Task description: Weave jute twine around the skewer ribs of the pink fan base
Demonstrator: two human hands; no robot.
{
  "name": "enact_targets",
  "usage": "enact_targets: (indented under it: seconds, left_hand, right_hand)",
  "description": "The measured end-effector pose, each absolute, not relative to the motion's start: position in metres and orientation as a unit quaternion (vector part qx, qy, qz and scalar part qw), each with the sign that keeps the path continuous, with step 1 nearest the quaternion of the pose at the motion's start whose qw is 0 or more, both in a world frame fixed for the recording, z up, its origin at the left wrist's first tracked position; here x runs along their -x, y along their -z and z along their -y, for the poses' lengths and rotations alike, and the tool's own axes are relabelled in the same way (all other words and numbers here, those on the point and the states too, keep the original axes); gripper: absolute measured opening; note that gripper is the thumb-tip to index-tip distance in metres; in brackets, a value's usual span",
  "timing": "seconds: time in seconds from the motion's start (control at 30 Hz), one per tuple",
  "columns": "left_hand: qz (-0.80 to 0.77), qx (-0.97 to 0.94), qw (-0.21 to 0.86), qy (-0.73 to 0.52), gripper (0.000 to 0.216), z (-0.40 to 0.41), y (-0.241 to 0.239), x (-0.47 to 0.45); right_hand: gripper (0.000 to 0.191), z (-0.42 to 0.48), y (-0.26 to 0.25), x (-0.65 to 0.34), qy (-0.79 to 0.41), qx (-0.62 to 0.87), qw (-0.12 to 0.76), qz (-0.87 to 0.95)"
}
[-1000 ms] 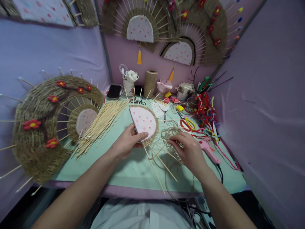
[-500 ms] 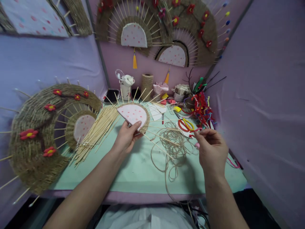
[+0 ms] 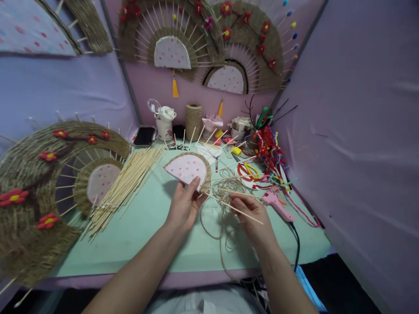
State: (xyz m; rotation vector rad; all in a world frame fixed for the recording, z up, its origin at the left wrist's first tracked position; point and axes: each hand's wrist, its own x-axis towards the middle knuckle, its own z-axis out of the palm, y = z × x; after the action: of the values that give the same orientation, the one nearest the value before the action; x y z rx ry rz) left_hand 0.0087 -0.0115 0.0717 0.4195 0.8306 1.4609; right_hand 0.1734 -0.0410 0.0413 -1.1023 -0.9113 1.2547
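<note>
Tabletop (image 3: pixel 108 248): my left hand (image 3: pixel 183 209) grips the fan (image 3: pixel 186 169); right hand (image 3: pixel 253 209), hold unclear, returns to four-o'clock sticks (image 3: pixel 222 202), pull seemingly done.

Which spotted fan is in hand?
The small fan above the table, bare sticks jutting from its curve; the left hand grips its edge. The large fan at left and the wall fans are in neither hand.

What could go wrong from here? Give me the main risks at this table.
The loose twine lies in tangled loops beneath the fan, so it could snag or knot. The fan's sticks look thin and might bend near the right hand. The pink glue gun's cord hangs over the table's edge; a knock could drag it.
</note>
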Motion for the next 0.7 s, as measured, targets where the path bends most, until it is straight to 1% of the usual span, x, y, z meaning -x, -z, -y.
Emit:
enact_targets:
  seconds: [0.17, 0.3, 0.57, 0.7]
  left_hand:
    - [-0.372, -0.198, 0.648, -0.635, 0.037, 0.018, -0.065, -0.014]
    - [-0.373, -0.204, 0.650, -0.630, 0.036, 0.020, -0.062, -0.014]
    - [-0.367, -0.215, 0.639, -0.641, 0.036, 0.022, -0.060, -0.014]
    - [-0.374, -0.221, 0.636, -0.638, 0.035, 0.022, -0.059, -0.015]
  right_hand:
    - [0.022, 0.043, -0.047, -0.165, -0.617, 0.426, 0.574, 0.329]
    - [0.021, 0.044, -0.050, -0.163, -0.651, 0.419, 0.544, 0.322]
    - [0.023, 0.045, -0.042, -0.159, -0.652, 0.419, 0.546, 0.319]
    - [0.020, 0.045, -0.039, -0.159, -0.650, 0.412, 0.551, 0.322]
